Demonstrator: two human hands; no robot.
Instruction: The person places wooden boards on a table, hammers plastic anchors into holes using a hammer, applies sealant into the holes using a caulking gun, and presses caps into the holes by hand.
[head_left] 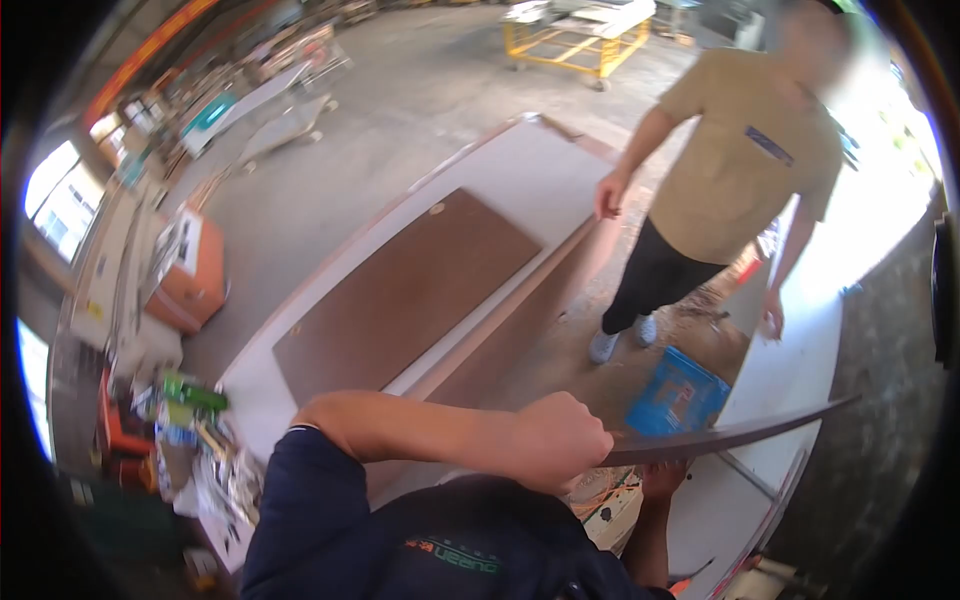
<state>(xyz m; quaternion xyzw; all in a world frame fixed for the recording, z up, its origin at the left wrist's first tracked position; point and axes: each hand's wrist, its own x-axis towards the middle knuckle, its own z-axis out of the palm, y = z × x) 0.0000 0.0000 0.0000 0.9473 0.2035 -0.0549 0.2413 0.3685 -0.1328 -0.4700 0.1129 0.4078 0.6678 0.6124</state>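
A dark brown board [740, 430] is held up off the tables and seen nearly edge-on, stretching to the right. My left hand [555, 440] is closed around its near end, with the forearm bent across my chest. My right hand [662, 480] grips the board from below, close to the left hand; part of its fingers is hidden by the board. Another brown board [410, 290] lies flat on the white-topped table [520, 165] ahead of me, with small pale spots near its edge.
A co-worker [745, 160] in a tan shirt stands ahead to the right, between the table and a white surface [790, 360]. A blue package [680, 392] sits below the held board. Left are an orange box [190, 270] and clutter [215, 450]; farther off, a yellow-framed cart [580, 40].
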